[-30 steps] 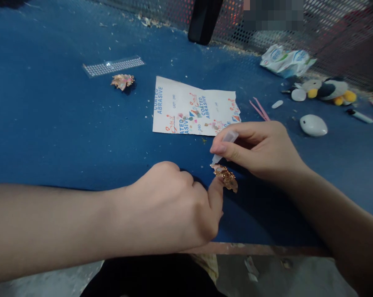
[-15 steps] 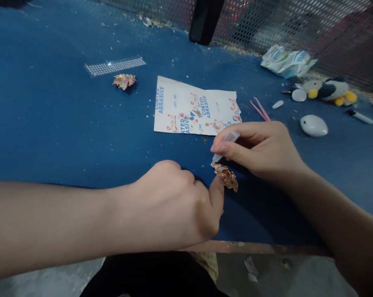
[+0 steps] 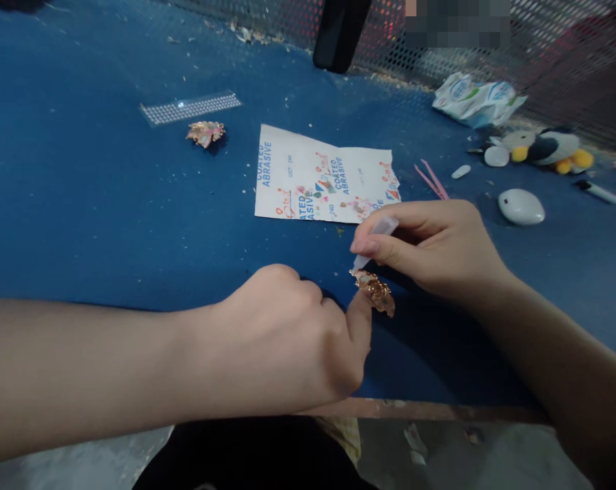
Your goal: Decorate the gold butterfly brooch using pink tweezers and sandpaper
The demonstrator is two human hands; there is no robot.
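Crinkled coppery-gold metallic leaf ornament [image 3: 380, 295]: at the left hand's [image 3: 292, 333] two o'clock, touched by one digit; whether clamped, cannot tell. Translucent white plastic tube [image 3: 386, 226]: pinched in right hand [image 3: 435, 252]. Slender pink tweezers [image 3: 431, 182]: leaf's one o'clock.

I had blue tabletop [image 3: 108, 224] before me, pale debris [image 3: 244, 33] along far edge. On it lay printed abrasive paper [image 3: 328, 178], beaded strip [image 3: 192, 109], gold-coloured leaf [image 3: 205, 134], pink tweezers [image 3: 431, 180], white rounded case [image 3: 522, 207], plush toy [image 3: 547, 148].
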